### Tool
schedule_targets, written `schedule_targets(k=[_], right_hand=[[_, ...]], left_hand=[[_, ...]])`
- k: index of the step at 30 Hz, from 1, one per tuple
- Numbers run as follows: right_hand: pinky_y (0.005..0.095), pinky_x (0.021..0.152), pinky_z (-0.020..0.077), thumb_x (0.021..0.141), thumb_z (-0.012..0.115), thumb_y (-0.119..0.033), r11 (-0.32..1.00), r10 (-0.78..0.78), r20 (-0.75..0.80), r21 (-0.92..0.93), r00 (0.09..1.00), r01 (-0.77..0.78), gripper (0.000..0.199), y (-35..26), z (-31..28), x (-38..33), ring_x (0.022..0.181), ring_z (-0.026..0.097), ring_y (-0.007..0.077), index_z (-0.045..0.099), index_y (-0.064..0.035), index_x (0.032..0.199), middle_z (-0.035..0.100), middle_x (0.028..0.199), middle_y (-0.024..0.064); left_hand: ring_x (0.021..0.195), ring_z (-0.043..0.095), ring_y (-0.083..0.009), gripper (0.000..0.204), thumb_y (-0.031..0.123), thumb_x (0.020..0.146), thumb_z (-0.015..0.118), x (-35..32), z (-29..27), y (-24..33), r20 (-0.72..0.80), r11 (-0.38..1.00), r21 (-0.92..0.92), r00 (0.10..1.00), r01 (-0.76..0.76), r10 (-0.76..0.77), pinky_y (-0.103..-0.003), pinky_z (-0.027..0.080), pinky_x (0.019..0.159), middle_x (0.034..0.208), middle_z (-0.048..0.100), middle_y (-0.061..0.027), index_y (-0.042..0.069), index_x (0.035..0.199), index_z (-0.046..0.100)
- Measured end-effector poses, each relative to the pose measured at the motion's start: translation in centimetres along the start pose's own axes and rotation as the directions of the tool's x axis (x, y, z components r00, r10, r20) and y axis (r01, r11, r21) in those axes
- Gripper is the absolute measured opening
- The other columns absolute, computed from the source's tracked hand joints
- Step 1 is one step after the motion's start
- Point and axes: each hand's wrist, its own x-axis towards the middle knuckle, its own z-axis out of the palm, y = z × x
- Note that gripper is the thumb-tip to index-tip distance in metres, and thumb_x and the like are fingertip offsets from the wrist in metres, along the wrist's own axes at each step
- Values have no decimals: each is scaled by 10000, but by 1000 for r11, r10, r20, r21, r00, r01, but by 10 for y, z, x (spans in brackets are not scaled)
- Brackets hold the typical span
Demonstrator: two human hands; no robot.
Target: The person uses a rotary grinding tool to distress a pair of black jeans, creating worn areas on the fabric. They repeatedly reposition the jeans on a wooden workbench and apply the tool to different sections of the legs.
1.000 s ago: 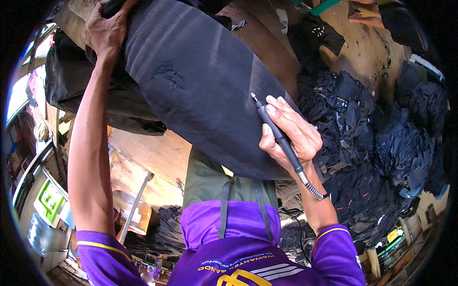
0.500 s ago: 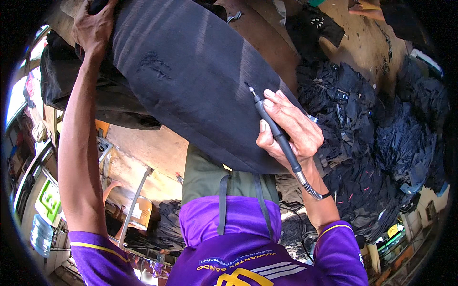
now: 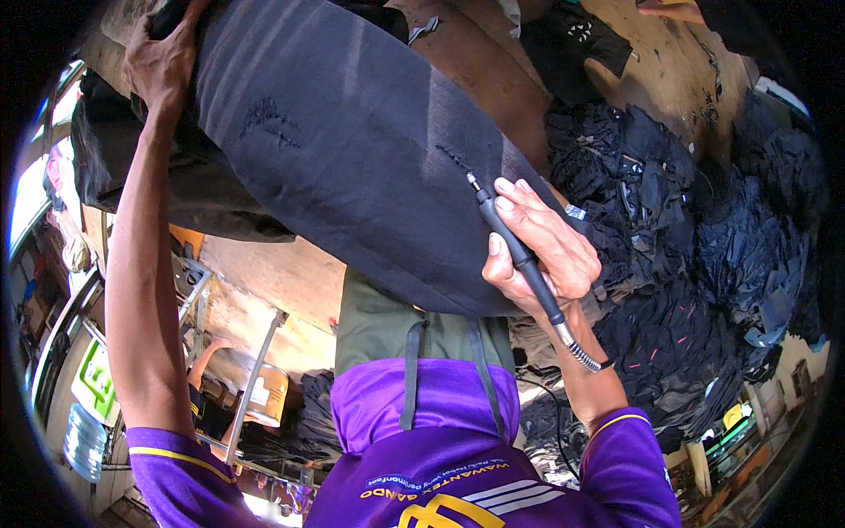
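Note:
A dark denim trouser leg (image 3: 352,167) lies stretched smooth over something long and rounded that it hides, slanting from upper left to the middle. My right hand (image 3: 550,251) is closed round a black pen-shaped rotary grinder (image 3: 518,253), whose spring-sleeved cord runs back along my wrist. Its metal tip rests on or just over the cloth, at the lower end of a short frayed line (image 3: 453,158). A larger frayed patch (image 3: 270,123) shows farther left on the leg. At the upper left my left hand (image 3: 163,57) grips the denim's far end, its fingertips partly hidden.
Heaps of dark garments (image 3: 634,220) fill the right side. More dark cloth (image 3: 158,176) hangs at the left beneath my forearm. Behind stand a metal frame (image 3: 255,387), a green crate (image 3: 95,377) and a plastic water bottle (image 3: 85,440). Another person's arm (image 3: 207,359) shows at lower left.
The grinder's tip has moved slightly down and right, and the frayed line behind it is longer. The denim and my left hand have shifted a little to the left.

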Motion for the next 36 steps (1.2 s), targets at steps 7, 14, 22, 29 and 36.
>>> schedule_targets(k=[7,14,22,29,36], right_hand=[[487,1020,667,751,819,15,999,-19,-26,-34,999,18,359,5,8,13,1028,840,356,828,50,1109,835,1024,209],[488,1018,667,743,827,3,999,-20,-13,-38,1000,20,371,4,7,8,1033,839,358,828,49,1111,834,1030,214],[490,1017,667,736,823,6,999,-4,-9,-44,1000,4,381,5,1,0,1036,838,365,820,51,1115,831,1044,223],[507,1018,666,737,818,8,999,6,-24,-35,1000,-7,379,5,-6,-8,1034,836,367,815,57,1112,823,1010,219],[516,1020,664,747,818,7,999,10,-63,-31,998,-12,370,4,-9,-13,1046,835,364,813,60,1113,823,1015,219]], left_hand=[[1207,753,-381,983,871,767,809,-1,0,-3,7,1000,-10,1000,1,-1,-449,549,1069,1257,807,-210,83,1353,787],[1209,751,-383,990,879,765,804,-2,-2,0,9,1000,-12,1000,10,-10,-450,550,1069,1260,806,-209,83,1355,786],[1203,746,-376,958,878,778,796,0,0,-7,33,999,-35,999,33,-32,-479,544,1059,1257,801,-202,97,1331,793],[1172,759,-372,959,870,781,804,7,0,-17,69,998,55,998,6,-10,-456,567,1034,1237,805,-208,91,1340,790],[1196,744,-351,975,858,771,823,6,-2,-13,79,996,82,995,46,-52,-428,544,1075,1286,798,-191,77,1354,788]])
